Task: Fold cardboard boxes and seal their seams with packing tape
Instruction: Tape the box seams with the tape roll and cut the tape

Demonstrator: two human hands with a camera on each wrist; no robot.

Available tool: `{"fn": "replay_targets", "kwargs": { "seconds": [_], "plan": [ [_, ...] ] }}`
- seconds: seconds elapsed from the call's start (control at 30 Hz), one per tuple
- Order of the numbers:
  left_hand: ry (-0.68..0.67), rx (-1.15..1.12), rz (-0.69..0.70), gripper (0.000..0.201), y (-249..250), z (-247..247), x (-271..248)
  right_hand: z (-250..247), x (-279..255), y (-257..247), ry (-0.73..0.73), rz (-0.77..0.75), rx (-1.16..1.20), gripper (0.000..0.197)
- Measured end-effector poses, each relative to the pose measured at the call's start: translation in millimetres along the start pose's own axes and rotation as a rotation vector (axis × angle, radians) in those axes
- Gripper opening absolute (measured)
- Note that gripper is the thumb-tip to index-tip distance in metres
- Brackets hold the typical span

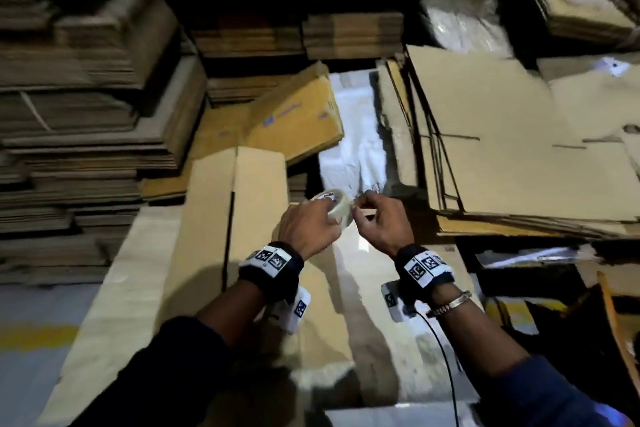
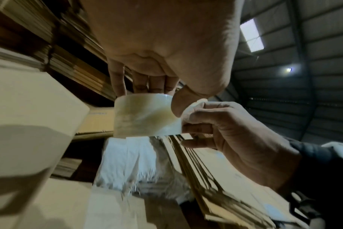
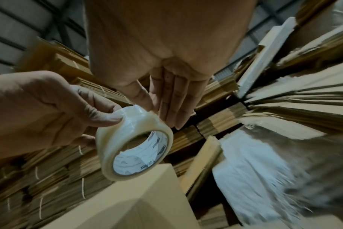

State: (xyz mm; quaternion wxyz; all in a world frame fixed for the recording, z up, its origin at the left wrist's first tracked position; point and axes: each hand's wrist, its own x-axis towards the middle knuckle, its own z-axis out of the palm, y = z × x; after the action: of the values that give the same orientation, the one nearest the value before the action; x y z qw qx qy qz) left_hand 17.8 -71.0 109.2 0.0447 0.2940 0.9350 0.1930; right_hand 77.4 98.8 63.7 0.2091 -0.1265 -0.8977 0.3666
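Warehouse of stacked flat cardboard (image 1: 86, 87)

I see bare floor (image 1: 20, 374) only below and left of the grip, where my left hand (image 1: 308, 229) and right hand (image 1: 381, 225) hold the tape roll (image 1: 334, 206). The floor is grey, crossed by a yellow stripe (image 1: 34, 336). Directly beneath the grip and toward me sits a large pale cardboard box (image 1: 194, 253); its base is hidden from me. Left of the grip rise stacks of flattened cardboard (image 1: 76, 114), with more beyond it. Just past the grip lies a white plastic sheet (image 1: 353, 135), with a yellowish carton (image 1: 298, 114) tilted at its left edge. Right of the grip, flat cardboard sheets (image 1: 519, 149) are piled.
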Motion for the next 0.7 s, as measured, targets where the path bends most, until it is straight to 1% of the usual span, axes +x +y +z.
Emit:
{"fn": "replay_targets", "kwargs": {
  "seconds": [0.07, 0.13, 0.27, 0.33, 0.4, 0.5, 0.53, 0.6, 0.7],
  "plan": [
    [0.061, -0.041, -0.034, 0.031, -13, -24, 0, 4, 14, -29, -0.022, -0.041, 0.013, 0.005],
    [0.106, -0.065, -0.038, 0.034, -30, -44, -2, 12, 26, -55, -0.041, -0.063, 0.039, 0.010],
    [0.155, -0.108, -0.043, 0.046, -70, -75, -7, 31, 43, -100, -0.093, -0.047, 0.075, 0.012],
    [0.160, -0.136, -0.041, 0.048, -92, -84, -11, 44, 48, -118, -0.128, -0.016, 0.151, 0.014],
    [0.166, -0.208, -0.036, 0.045, -112, -89, -14, 57, 50, -132, -0.185, 0.036, 0.285, 0.016],
    [0.139, -0.360, -0.041, 0.041, -151, -95, -16, 86, 55, -148, -0.228, 0.061, 0.334, 0.027],
    [0.124, -0.403, -0.057, 0.041, -161, -96, -16, 94, 56, -150, -0.238, 0.073, 0.366, 0.027],
    [0.100, -0.470, -0.090, 0.042, -182, -96, -14, 111, 56, -161, -0.232, 0.083, 0.362, 0.022],
    [0.088, -0.508, -0.091, 0.036, -203, -91, -12, 130, 58, -169, -0.179, 0.055, 0.257, 0.015]
  ]
}}
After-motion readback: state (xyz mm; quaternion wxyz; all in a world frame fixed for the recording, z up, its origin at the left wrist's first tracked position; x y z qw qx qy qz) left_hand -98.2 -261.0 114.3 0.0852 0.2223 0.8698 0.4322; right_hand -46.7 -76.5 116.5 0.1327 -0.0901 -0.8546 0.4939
